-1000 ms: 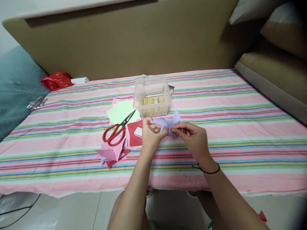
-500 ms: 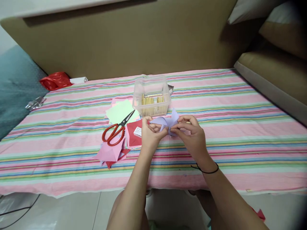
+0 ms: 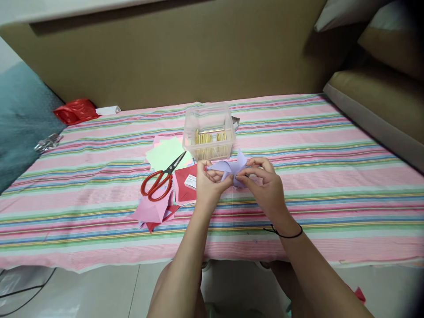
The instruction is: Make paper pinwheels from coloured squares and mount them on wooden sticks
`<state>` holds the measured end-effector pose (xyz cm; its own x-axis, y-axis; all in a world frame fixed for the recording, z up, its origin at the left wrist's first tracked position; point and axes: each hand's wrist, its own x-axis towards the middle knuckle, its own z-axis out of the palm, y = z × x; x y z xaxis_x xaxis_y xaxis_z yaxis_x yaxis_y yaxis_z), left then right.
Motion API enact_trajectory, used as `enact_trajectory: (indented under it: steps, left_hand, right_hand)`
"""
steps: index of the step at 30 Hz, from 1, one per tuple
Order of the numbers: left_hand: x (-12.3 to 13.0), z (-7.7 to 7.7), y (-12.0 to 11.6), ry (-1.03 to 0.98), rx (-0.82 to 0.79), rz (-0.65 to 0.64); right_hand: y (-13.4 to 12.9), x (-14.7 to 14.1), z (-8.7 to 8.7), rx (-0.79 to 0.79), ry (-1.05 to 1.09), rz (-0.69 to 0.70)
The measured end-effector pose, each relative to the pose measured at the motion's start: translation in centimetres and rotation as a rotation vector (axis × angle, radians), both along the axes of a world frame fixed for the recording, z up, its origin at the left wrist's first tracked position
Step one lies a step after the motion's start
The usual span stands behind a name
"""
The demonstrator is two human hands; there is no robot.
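A purple paper pinwheel (image 3: pixel 233 168) with curled blades is held between my two hands, just in front of the clear plastic box. My left hand (image 3: pixel 211 183) grips its left side, thumb near the centre. From the right, my right hand (image 3: pixel 265 183) pinches near the pinwheel's middle with thumb and forefinger; whatever small part lies between those fingertips is too small to make out. Left of my hands lie red-handled scissors (image 3: pixel 163 176), a stack of red paper (image 3: pixel 186 194) with a small white box (image 3: pixel 190 181) on it, and pink paper pieces (image 3: pixel 149 211).
The clear plastic box (image 3: pixel 209 115) holds several wooden sticks (image 3: pixel 204 139). Pale green paper sheets (image 3: pixel 165 152) lie to its left on the striped cloth (image 3: pixel 331 176). A red plastic bag (image 3: pixel 77 111) is at the far left. Sofa cushions (image 3: pixel 380 101) border the right side.
Both hands stay in nearly the same place on the pinwheel. The right fingertips have shifted very slightly at its centre. Nothing else has visibly moved.
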<state>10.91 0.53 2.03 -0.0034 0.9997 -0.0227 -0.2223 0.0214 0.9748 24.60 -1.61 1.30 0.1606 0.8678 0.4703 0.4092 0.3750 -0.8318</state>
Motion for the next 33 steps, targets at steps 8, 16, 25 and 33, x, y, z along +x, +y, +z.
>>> enact_trajectory:
  steps: [8, 16, 25, 33]
  left_hand:
    - [0.03, -0.02, 0.04, -0.011, -0.007, -0.006]
    - [-0.01, 0.03, 0.02, -0.007, -0.006, -0.021]
    - [0.34, -0.01, -0.07, 0.011, -0.034, -0.004]
    - [0.27, -0.02, -0.17, 0.031, -0.021, -0.01]
  right_hand:
    - [-0.02, -0.14, -0.12, -0.004, 0.022, -0.006]
    - [-0.06, -0.21, 0.0, -0.037, 0.035, -0.018]
    - [-0.26, -0.36, 0.13, -0.077, 0.04, -0.053]
    - [-0.2, -0.21, 0.07, -0.118, 0.132, -0.012]
